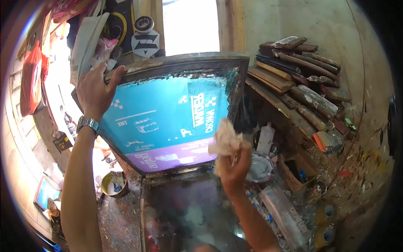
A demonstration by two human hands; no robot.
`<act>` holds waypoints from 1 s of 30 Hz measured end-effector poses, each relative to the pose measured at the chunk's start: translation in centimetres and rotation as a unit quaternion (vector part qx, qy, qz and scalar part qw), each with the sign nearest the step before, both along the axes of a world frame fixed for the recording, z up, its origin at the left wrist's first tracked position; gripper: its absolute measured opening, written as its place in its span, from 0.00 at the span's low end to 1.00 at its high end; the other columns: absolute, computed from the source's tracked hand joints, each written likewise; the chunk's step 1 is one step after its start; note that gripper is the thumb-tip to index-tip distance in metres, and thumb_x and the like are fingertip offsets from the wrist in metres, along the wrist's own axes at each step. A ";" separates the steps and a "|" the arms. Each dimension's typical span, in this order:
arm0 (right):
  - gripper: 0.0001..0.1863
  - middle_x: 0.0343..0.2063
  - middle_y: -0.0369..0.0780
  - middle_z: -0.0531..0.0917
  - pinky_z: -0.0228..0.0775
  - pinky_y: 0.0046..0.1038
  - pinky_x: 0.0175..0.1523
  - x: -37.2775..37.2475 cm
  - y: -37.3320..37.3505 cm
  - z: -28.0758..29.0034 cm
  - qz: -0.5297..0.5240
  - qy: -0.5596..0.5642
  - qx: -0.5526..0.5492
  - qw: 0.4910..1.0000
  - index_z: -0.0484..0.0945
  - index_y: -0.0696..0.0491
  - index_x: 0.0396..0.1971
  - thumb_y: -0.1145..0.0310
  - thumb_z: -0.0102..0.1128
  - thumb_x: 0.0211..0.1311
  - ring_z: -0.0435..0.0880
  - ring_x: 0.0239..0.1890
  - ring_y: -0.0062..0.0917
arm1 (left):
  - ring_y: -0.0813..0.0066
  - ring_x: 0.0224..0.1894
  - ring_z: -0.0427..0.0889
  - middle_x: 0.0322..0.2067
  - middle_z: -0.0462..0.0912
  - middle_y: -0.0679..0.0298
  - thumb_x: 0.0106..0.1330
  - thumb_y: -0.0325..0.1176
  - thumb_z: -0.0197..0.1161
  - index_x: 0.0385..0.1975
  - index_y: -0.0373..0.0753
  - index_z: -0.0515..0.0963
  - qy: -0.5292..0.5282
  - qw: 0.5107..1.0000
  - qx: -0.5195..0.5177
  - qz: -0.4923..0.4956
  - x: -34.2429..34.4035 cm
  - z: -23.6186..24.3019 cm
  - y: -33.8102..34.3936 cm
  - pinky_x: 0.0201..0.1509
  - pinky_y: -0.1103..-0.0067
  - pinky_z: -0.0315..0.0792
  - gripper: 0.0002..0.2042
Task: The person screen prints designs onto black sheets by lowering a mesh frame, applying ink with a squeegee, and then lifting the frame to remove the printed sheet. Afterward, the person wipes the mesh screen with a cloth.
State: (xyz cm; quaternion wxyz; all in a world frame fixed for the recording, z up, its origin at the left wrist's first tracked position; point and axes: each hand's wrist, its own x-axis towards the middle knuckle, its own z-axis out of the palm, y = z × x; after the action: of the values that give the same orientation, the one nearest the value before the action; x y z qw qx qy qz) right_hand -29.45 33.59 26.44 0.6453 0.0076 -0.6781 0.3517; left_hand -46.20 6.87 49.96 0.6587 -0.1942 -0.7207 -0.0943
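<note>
A screen-printing frame (pixel 184 61) stands tilted up on its lower edge, its mesh (pixel 168 94) coloured turquoise above and purple below with pale lettering and shapes. My left hand (pixel 95 90) grips the frame's upper left corner, with a metal-band watch (pixel 88 123) on that wrist. In my right hand (pixel 236 170) is a crumpled beige rag (pixel 226 138), held up at the lower right part of the mesh. Whether the rag touches the mesh, I cannot tell. Under the frame lies a dark glossy tabletop (pixel 184 210).
A paint-stained tub (pixel 114 185) stands left of the tabletop. On the right are a white bottle (pixel 265 138), a round container (pixel 259 168) and an open cardboard box (pixel 298 168). Several wooden squeegees (pixel 310 101) are piled on a shelf, and a tape roll (pixel 144 24) sits behind the frame.
</note>
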 end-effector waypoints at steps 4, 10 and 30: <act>0.17 0.43 0.50 0.75 0.76 0.43 0.44 -6.4 2.4 6.9 -0.134 0.072 0.126 0.980 0.78 0.59 0.46 0.77 0.66 0.55 0.81 0.43 0.46 | 0.49 0.38 0.82 0.31 0.84 0.50 0.70 0.66 0.51 0.35 0.36 0.80 -0.040 0.999 0.011 -0.001 0.3 -0.3 0.3 0.45 0.60 0.71 0.32; 0.16 0.42 0.49 0.75 0.80 0.43 0.44 -8.4 3.2 10.2 -0.164 -0.031 0.153 0.974 0.75 0.57 0.44 0.81 0.64 0.54 0.83 0.42 0.47 | 0.51 0.35 0.84 0.28 0.84 0.48 0.67 0.69 0.51 0.39 0.33 0.82 -0.042 0.998 -0.011 -0.040 -0.3 0.4 1.6 0.47 0.63 0.71 0.36; 0.21 0.46 0.44 0.77 0.79 0.40 0.41 -10.5 0.4 7.2 -0.141 -0.008 0.223 0.964 0.76 0.52 0.52 0.72 0.68 0.57 0.81 0.40 0.40 | 0.51 0.33 0.85 0.27 0.85 0.49 0.69 0.69 0.46 0.38 0.34 0.83 -0.050 0.999 0.003 -0.002 -1.9 0.8 1.0 0.46 0.65 0.72 0.37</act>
State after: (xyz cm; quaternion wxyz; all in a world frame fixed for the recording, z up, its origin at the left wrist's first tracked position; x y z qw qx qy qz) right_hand -40.00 33.95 33.65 0.6650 0.0526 -0.7387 0.0968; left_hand -48.07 7.92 50.79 0.6220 -0.1886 -0.7523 -0.1079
